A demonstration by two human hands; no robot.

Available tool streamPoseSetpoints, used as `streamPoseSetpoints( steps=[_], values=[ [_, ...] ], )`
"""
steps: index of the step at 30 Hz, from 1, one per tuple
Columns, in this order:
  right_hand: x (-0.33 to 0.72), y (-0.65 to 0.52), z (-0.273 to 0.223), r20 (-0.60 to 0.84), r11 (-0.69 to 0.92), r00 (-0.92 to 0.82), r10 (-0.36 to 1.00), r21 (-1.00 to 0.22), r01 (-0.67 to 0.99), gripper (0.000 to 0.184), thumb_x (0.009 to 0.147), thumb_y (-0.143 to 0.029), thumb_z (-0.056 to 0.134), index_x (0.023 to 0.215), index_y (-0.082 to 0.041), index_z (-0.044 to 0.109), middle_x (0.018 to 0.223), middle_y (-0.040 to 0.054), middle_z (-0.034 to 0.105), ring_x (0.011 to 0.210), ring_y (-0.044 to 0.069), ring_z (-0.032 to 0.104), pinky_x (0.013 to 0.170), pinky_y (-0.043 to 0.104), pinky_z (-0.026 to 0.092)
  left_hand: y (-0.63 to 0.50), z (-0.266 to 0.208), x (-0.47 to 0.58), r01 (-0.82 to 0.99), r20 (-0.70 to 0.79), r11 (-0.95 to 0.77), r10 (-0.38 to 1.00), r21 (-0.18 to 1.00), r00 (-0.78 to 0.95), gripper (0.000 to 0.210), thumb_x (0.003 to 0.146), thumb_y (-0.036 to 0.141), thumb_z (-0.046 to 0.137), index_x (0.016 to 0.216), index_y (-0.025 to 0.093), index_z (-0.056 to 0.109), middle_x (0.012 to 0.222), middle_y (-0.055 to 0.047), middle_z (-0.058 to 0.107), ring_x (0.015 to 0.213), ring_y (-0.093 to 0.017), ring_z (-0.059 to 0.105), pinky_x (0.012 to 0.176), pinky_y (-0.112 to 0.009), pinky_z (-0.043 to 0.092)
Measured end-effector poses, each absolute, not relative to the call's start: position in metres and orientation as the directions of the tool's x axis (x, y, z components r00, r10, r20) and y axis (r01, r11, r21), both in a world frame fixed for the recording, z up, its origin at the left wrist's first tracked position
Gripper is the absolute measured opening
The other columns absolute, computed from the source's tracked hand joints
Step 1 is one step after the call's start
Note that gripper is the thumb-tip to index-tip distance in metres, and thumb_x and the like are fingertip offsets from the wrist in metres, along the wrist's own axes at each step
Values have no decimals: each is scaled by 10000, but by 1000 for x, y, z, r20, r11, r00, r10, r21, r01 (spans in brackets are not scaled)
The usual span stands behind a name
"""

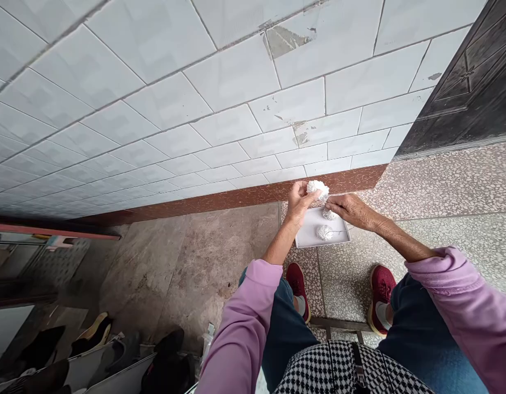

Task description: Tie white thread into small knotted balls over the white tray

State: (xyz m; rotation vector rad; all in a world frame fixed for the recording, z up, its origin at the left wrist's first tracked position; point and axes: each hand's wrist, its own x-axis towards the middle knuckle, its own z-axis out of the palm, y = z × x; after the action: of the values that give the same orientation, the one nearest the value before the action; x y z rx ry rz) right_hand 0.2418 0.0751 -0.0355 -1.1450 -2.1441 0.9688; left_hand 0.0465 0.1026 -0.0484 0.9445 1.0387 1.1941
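One fluffy white ball (317, 188) sits near the wall (244, 131), clasped by the left hand (298, 202). Beside it, the right hand (354, 211) has its fingertips together; whether they grip thread, I cannot tell. Below, a white tray (307, 236) holds white yarn (324, 232).

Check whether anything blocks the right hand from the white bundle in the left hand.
Nothing visible except the thumb of the left hand, resting against the white bundle, on the side toward the right hand. The tray lies below. Any fine thread there is too small to tell.
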Motion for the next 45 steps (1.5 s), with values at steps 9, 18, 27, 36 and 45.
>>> streamPoseSetpoints(
  steps=[9, 18, 27, 36, 45],
  values=[
    [260, 79, -18, 276, 413, -349, 895, -809, 418, 468, 1053, -542, 538, 723, -210, 526, 658, 1, 513, 627, 153, 459, 649, 326, 323, 93, -40, 49, -4, -145, 158, 916, 987, 374, 615, 621, 493, 972, 979, 209, 561, 889, 1, 672, 774, -128, 608, 720, -276, 498],
    [267, 89, -24, 265, 342, -242, 933, -859, 380, 605, 1012, -705, 582, 676, -232, 411, 632, -38, 362, 602, 129, 323, 592, 316, 274, 84, -29, 52, -69, -211, 293, 816, 954, 538, 645, 657, 622, 933, 1020, 203, 604, 889, -5, 663, 706, -95, 590, 639, -253, 506],
    [259, 91, -30, 230, 327, -277, 933, -865, 381, 619, 1001, -733, 563, 676, -222, 437, 626, -32, 394, 606, 130, 360, 590, 308, 285, 82, -34, 57, -86, -235, 304, 862, 949, 450, 626, 570, 491, 997, 965, 174, 629, 826, -5, 685, 716, -108, 619, 665, -258, 513],
    [253, 96, -46, 162, 334, -395, 904, -844, 420, 399, 1009, -465, 508, 713, -200, 546, 660, 3, 534, 631, 157, 466, 633, 307, 337, 93, -30, 52, -328, -173, 272, 938, 905, 301, 691, 586, 489, 1000, 1123, 226, 655, 1190, -90, 732, 1057, -238, 711, 845, -392, 624],
    [235, 71, -30, 161, 401, -547, 822, -844, 355, 403, 1041, -461, 519, 747, -196, 596, 651, 7, 566, 590, 150, 471, 649, 311, 353, 98, -40, 44, -171, -112, 116, 993, 978, 32, 600, 634, 509, 952, 1058, 196, 665, 1034, -47, 736, 915, -169, 677, 792, -274, 535]
  ],
)
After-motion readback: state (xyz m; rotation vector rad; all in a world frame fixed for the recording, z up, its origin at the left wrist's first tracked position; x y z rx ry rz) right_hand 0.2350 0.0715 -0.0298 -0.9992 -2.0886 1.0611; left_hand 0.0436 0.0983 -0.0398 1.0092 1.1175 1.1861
